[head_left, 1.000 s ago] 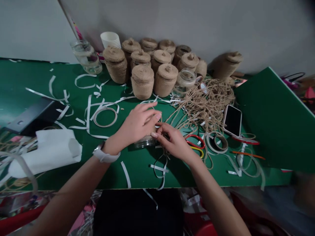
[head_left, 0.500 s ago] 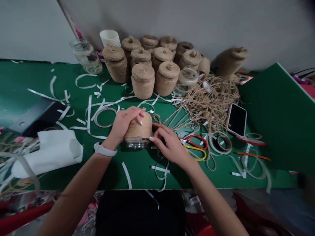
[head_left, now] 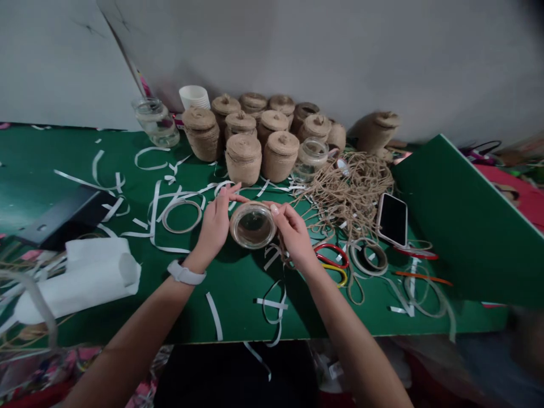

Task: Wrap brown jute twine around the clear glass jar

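Observation:
A twine-wrapped glass jar (head_left: 254, 226) is tipped between my hands, its open mouth facing me. At the jar's left side is my left hand (head_left: 216, 222), fingers stretched along its far upper edge and steadying it. My right hand (head_left: 294, 233) grips the right side, with the thumb near the glass rim and bent fingers behind. A strand of twine (head_left: 285, 258) hangs below the right hand. Most of the wrapped outside of the jar is hidden from me.
Several twine-covered lidded jars (head_left: 243, 160) stand behind. Right of them lie a twine heap (head_left: 352, 187), phone (head_left: 392, 220), scissors (head_left: 334, 255) and tape roll (head_left: 369, 258). At left are a white roll (head_left: 80, 283) and tape strips. A green panel (head_left: 459, 226) rises at right.
The jar has turned from lying sideways so that its mouth now faces me. My left fingers have stretched out and my right hand has moved up. The view has tilted upward and shifted right.

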`<state>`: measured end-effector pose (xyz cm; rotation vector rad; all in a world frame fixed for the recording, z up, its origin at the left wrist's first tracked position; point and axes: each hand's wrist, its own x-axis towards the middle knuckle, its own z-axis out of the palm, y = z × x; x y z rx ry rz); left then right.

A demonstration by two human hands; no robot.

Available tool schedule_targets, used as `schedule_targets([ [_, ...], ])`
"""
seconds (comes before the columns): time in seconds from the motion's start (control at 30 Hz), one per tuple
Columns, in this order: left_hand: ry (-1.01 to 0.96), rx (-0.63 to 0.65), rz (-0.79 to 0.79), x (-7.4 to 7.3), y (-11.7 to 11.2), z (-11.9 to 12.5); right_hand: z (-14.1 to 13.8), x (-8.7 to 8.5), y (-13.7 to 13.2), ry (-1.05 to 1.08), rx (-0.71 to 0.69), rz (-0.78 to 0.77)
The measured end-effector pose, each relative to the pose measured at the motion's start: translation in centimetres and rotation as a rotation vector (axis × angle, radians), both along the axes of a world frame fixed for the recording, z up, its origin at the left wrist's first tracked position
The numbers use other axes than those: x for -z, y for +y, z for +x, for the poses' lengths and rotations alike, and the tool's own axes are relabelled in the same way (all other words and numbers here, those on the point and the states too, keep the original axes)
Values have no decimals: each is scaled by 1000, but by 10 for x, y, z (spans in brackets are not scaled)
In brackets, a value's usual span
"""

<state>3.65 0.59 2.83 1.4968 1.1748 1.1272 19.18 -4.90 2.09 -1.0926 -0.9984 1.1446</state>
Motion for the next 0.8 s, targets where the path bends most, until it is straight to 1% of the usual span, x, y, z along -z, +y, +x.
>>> schedule_targets([
  [0.03, 73, 78, 95, -5, 0, -5, 1, -1, 4, 16, 3, -23],
  [0.07, 103, 191, 173, -9, 0, -9, 3, -1, 7, 24, 7, -48],
  [0.13, 161, 408, 280, -16, -2, -15, 5, -2, 14, 41, 15, -95],
  [0.17, 205, 473, 311, -18, -3, -16, 6, -2, 16, 49, 19, -111],
  [0.2, 255, 497, 330, -18, -3, -17, 7, -2, 19, 50, 22, -120],
  [0.27, 316, 447, 339, -16, -3, -14, 8, 0, 23, 18, 16, -118],
  [0.33, 282, 373, 325, -10, 1, -12, 10, 4, 25, -69, -3, -107],
  [0.4, 216, 340, 310, -5, 5, -10, 11, 6, 22, -225, 2, -69],
  [0.47, 202, 346, 301, -2, 8, -8, 13, 8, 14, -443, 39, 14],
  [0.57, 232, 345, 310, 0, 8, -7, 12, 10, -5, -785, 86, 126],
  [0.63, 228, 335, 314, 1, 7, -5, 8, 12, -20, -967, 73, 132],
  [0.7, 223, 334, 298, 1, 5, -4, 2, 17, -37, -1094, 40, 118],
  [0.8, 252, 318, 275, -1, 4, -4, -3, 24, -60, -1213, 30, 141],
])
